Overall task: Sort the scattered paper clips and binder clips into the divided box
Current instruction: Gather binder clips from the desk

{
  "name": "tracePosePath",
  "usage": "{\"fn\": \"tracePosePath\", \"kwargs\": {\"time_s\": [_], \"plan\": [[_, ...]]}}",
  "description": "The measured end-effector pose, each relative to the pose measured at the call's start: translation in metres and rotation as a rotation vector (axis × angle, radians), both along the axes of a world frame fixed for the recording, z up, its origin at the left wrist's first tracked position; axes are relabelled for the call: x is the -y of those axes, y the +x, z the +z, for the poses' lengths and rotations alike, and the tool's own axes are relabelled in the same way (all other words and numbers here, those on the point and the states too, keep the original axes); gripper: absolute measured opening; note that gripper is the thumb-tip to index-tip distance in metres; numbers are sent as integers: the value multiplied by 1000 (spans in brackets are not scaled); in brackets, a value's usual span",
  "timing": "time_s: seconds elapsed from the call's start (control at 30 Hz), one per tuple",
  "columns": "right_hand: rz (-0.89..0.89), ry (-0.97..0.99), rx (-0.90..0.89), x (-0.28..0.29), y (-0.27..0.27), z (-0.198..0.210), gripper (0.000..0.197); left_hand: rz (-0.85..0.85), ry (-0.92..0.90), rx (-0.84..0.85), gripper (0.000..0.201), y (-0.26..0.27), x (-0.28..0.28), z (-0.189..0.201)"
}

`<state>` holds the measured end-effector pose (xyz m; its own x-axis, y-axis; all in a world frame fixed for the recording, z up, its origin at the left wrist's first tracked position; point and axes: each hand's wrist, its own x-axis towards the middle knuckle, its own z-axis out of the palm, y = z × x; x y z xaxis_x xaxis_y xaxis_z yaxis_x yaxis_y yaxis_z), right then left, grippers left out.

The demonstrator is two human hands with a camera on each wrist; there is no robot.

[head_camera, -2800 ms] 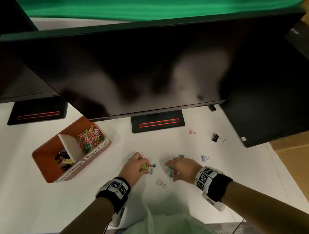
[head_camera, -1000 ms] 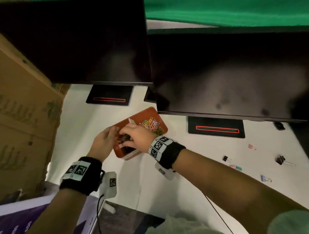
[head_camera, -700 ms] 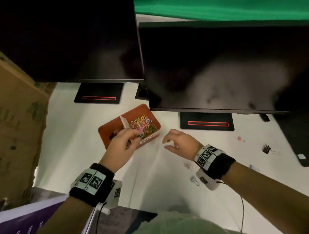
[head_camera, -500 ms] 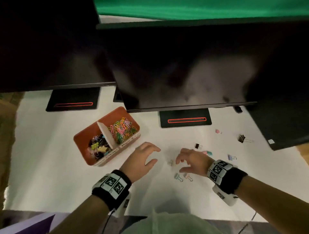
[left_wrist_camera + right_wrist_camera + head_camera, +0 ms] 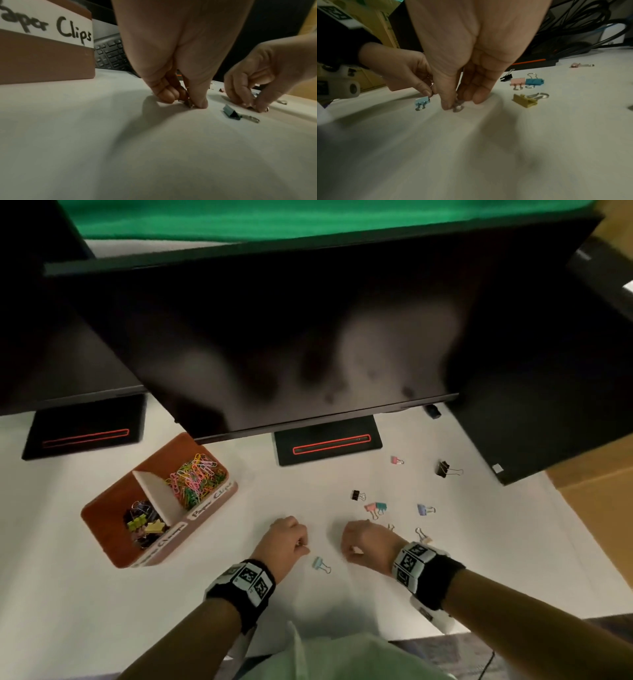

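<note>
The left hand point(image 5: 286, 537) is down on the white counter point(image 5: 308, 604), its thumb and curled fingers point(image 5: 165, 93) pinching a small metal-handled clip point(image 5: 187, 103) whose colour and kind cannot be made out behind the fingertips. The right hand point(image 5: 368, 544), just beside it, pinches another small clip with silver wire loops point(image 5: 458, 106) against the counter; its body is blurred and mostly hidden by the thumb. Between the two hands lies a pale blue binder clip point(image 5: 320, 564), apart from both in the head view. Past the right hand lie a yellow binder clip point(image 5: 524, 100), a pink binder clip point(image 5: 518, 81) touching a blue binder clip point(image 5: 534, 81), and a small black binder clip point(image 5: 356, 495); a lilac binder clip point(image 5: 423, 509), another pink one point(image 5: 395, 460) and a larger black binder clip point(image 5: 443, 469) lie farther off. To the left stands the brown divided box point(image 5: 102, 529): its far compartment holds a heap of coloured paper clips point(image 5: 195, 479), its near one mixed binder clips point(image 5: 144, 522), with handwritten labels on the front wall, the nearer one cut off and unreadable. A large dark monitor point(image 5: 291, 337) overhangs the back of the counter and hides what lies beneath it; the left wrist view shows part of a black keyboard point(image 5: 109, 54) there.
</note>
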<state>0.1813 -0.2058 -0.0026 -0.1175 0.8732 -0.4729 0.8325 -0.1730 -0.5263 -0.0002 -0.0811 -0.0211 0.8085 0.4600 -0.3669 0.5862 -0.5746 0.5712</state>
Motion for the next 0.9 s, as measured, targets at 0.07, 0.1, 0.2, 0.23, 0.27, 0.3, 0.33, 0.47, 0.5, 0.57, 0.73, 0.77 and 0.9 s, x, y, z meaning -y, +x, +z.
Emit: {"fn": "tracePosePath", "kwargs": {"time_s": [0.07,0.1,0.2,0.23,0.27,0.3,0.33,0.47,0.5,0.57,0.73,0.77,0.9], "plan": [[-20,-18,6,1,6,2,12,9,16,-16,12,2,-2,0],[-44,-27,-3,0,10,3,13,10,21,-14,12,2,-3,0],[-195,48,-77,-8,30,9,20,52,11,61,10,2,-5,6],[-257,80,-91,-12,37,11,26,78,-32,80,9,3,-6,10],[-305,106,-91,-18,43,14,32,94,-93,96,9,3,-6,15],[-335,120,-77,-25,48,16,38,90,-159,99,12,4,-5,19],[-350,113,-58,-31,52,18,43,59,-200,99,16,6,-3,22],[-322,-28,11,-59,57,16,48,-121,-211,26,35,13,12,22],[-295,-58,44,-64,58,15,46,-161,-187,-20,39,13,15,19],[-234,-93,110,-72,57,13,42,-219,-110,-105,39,13,20,14],[-212,-119,197,-77,60,8,33,-171,-38,-87,16,11,26,9],[-213,-117,192,-78,60,7,33,-152,-42,-81,14,11,25,9],[-232,-67,130,-77,64,8,40,-92,-42,-74,11,11,24,7]]}}
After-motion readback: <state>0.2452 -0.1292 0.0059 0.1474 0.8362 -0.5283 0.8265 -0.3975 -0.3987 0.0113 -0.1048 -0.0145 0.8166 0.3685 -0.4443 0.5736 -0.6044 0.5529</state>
